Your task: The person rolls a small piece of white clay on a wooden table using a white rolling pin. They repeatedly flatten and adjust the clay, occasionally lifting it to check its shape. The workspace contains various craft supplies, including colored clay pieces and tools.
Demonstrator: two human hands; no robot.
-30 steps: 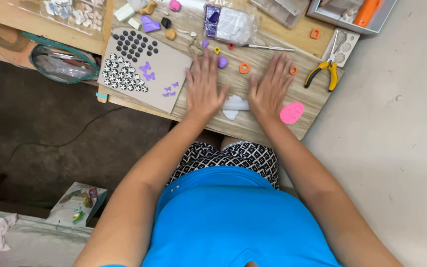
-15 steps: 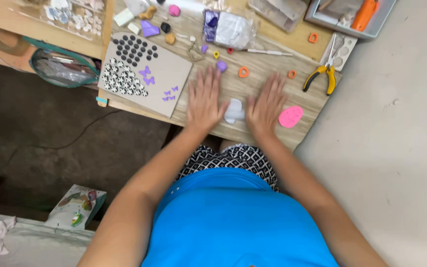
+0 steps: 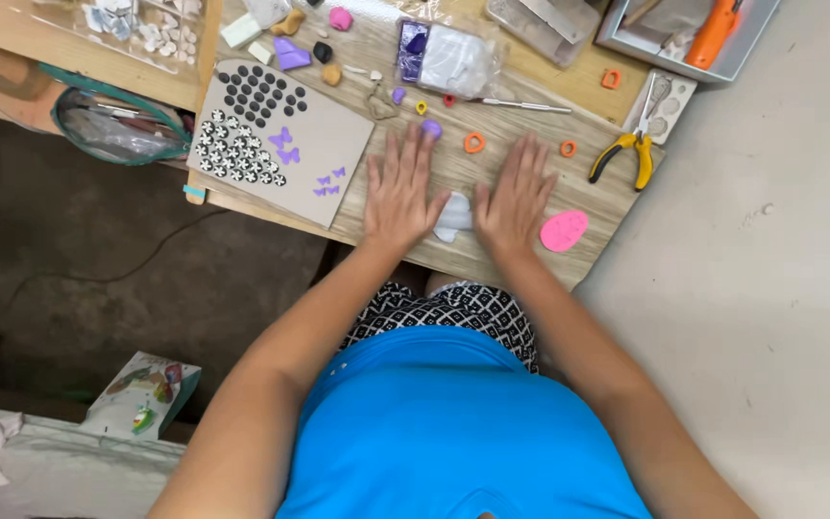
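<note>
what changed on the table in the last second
Little changed. The left hand and right hand lie flat, fingers spread, as before, the white clay piece between them. Nothing was picked up or released. The pink clay oval, yellow pliers and grey board stayed put.

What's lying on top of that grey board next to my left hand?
On the grey board lie rows of small black discs, black-and-white patterned discs and purple butterfly shapes. Nothing covers it; the left hand rests just beside it.
</note>
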